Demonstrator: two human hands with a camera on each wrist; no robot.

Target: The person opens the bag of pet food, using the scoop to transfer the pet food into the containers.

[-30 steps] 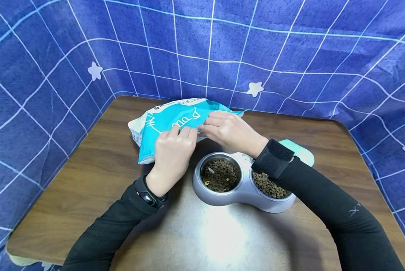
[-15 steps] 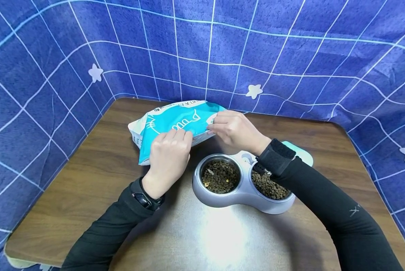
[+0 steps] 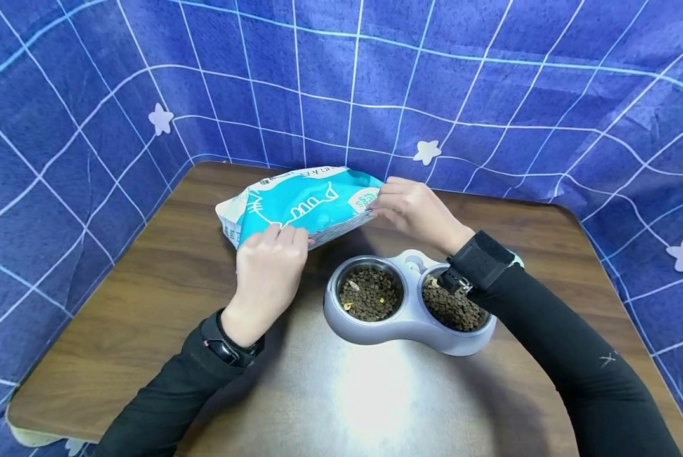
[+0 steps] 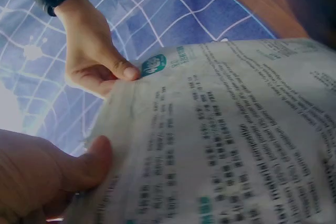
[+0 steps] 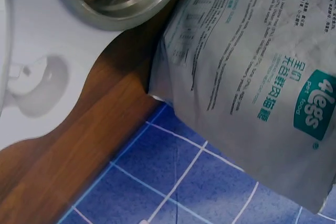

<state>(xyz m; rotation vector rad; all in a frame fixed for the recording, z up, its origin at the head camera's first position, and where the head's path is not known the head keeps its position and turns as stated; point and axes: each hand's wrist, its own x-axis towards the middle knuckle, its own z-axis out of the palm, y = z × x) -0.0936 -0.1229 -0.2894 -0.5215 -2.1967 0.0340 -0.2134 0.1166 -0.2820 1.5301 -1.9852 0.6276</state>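
Note:
A teal and white pet food bag (image 3: 318, 203) lies toward the back of the table, its front showing a white line drawing of a cat. My left hand (image 3: 270, 270) pinches the bag's near edge at the left. Further right, my right hand (image 3: 418, 209) pinches the same edge by its corner. Seen from the left wrist, the bag's white printed back (image 4: 210, 129) spreads below the edge, with a thumb pressed on it from each hand. The right wrist view has the printed back (image 5: 247, 66) too, but no hand.
Close in front of the bag stands a grey double feeder (image 3: 398, 330). Brown kibble (image 3: 370, 293) fills its left steel bowl, and more kibble (image 3: 452, 308) lies in the right one, partly under my right wrist. A blue gridded curtain (image 3: 318, 76) hangs behind the wooden table (image 3: 119, 317).
My hands have spread apart along the bag's edge, left hand leftward and nearer, right hand rightward. The edge now looks straighter, and a round white label shows by the right hand.

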